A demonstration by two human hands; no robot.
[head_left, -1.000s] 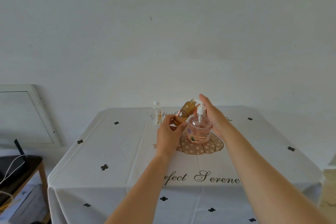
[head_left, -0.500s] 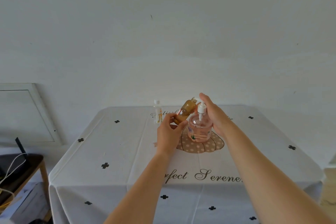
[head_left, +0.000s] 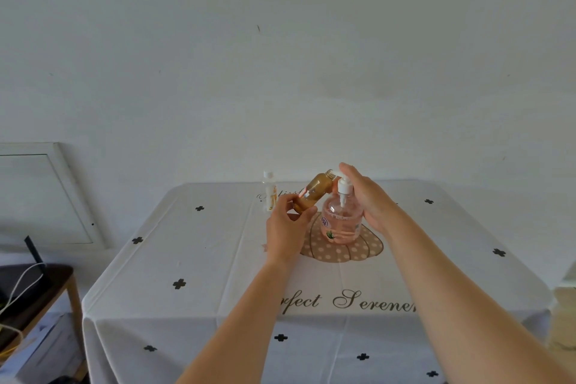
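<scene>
Landmark: pink pump bottle (head_left: 341, 221), upright on the table (head_left: 218, 259).

Your left hand (head_left: 285, 227), just left of the landmark, grips the amber bottle (head_left: 313, 195) round its lower end, with thumb and fingers curled. The bottle is off the cloth and tilted. Its long axis runs from low-left at your hand to high-right. The threaded neck has no cap in view; it points up and right and ends just beside the pump head (head_left: 344, 185). Cannot tell if the mouth touches the spout.

Your right hand (head_left: 367, 199) is on the landmark's right side. Its fingers are straight, stretched over the pump head, and grasp nothing. Contact unclear.

Judgement: the right hand is nearer the pump head, so the press falls to it. The left hand only has to keep the mouth at the spout.

A small white-capped bottle (head_left: 270, 190) stands left of and behind the landmark, apart from it.
</scene>
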